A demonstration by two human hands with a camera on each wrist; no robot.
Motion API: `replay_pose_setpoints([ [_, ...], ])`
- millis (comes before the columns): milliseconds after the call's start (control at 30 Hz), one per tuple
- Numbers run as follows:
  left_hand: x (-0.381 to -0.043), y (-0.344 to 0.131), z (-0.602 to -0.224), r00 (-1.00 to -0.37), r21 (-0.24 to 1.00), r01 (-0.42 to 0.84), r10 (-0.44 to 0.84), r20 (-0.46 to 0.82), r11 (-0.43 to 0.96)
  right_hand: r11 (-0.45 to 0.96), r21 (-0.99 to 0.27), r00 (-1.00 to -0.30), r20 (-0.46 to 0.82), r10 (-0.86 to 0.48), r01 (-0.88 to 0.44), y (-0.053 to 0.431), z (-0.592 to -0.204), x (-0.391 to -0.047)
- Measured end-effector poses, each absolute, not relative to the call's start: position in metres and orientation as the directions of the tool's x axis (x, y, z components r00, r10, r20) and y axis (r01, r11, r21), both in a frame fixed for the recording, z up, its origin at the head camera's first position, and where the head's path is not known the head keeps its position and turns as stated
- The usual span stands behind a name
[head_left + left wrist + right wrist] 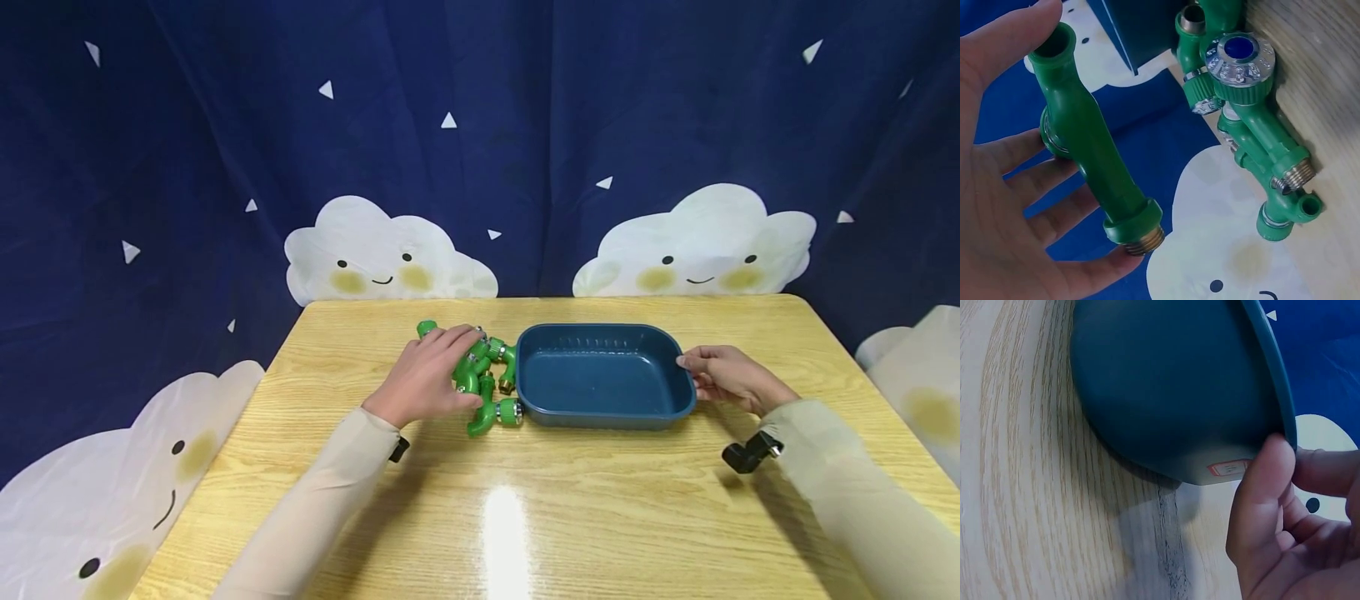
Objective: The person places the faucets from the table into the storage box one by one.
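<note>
My left hand holds a green plastic tap between thumb and fingers. The tap has a brass-coloured threaded end, and its handle side is mostly hidden behind it. Beside and below that hand lie several more green taps in a loose heap; one has a clear knob with a blue centre. At the right end of a dark blue rectangular basin, my right hand pinches the rim with thumb and fingers. Nothing lies inside the basin.
The wooden table carries the basin and taps, with the nearest tap close against the basin's left side. Behind the table hangs a navy curtain with white clouds and triangles. A small label is stuck on the basin's outer wall.
</note>
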State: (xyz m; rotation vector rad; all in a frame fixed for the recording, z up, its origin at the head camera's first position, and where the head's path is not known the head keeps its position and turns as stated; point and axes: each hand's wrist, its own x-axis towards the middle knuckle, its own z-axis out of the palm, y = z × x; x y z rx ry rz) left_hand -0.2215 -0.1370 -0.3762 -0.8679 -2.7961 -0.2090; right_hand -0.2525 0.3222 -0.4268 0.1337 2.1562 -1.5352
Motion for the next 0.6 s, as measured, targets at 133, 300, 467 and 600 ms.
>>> replay_pose_setpoints([
  [133,-0.223,-0.131,-0.373,-0.799,0.048,0.578,0.553,0.235,0.815,0.367,-0.865,-0.879,-0.432,-0.2,0.342,0.322,-0.427,-0.253],
  [300,-0.227,-0.119,-0.368,-0.79,0.038,0.596,0.576,0.212,0.802,0.365,-0.865,-0.879,-0.434,-0.2,0.345,0.323,-0.427,-0.254],
  [467,-0.23,-0.107,-0.365,-0.79,0.04,0.603,0.589,0.17,0.797,0.367,-0.862,-0.876,-0.44,-0.198,0.35,0.322,-0.427,-0.254],
  [600,-0.232,-0.1,-0.363,-0.789,0.048,0.608,0.595,0.154,0.793,0.365,-0.861,-0.875,-0.443,-0.193,0.355,0.321,-0.428,-0.255],
])
